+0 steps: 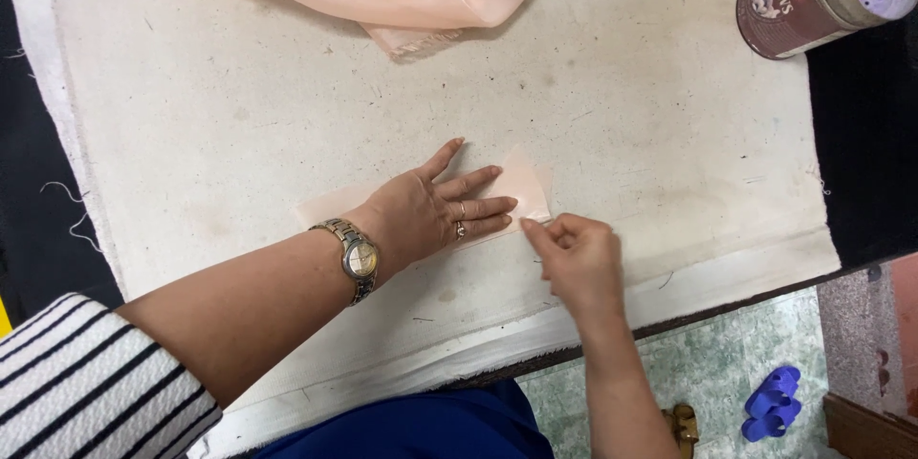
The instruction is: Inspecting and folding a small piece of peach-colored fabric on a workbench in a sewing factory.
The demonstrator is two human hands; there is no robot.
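The small peach fabric piece (521,186) is thin, pale and flat on the cream-covered surface (239,86), near its front edge. My left hand (430,210) presses it down, fingers spread flat. My right hand (574,253) pinches its right corner. Its long axis runs left to right.

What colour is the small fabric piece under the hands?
Pale peach fabric piece, clearest in the head view.
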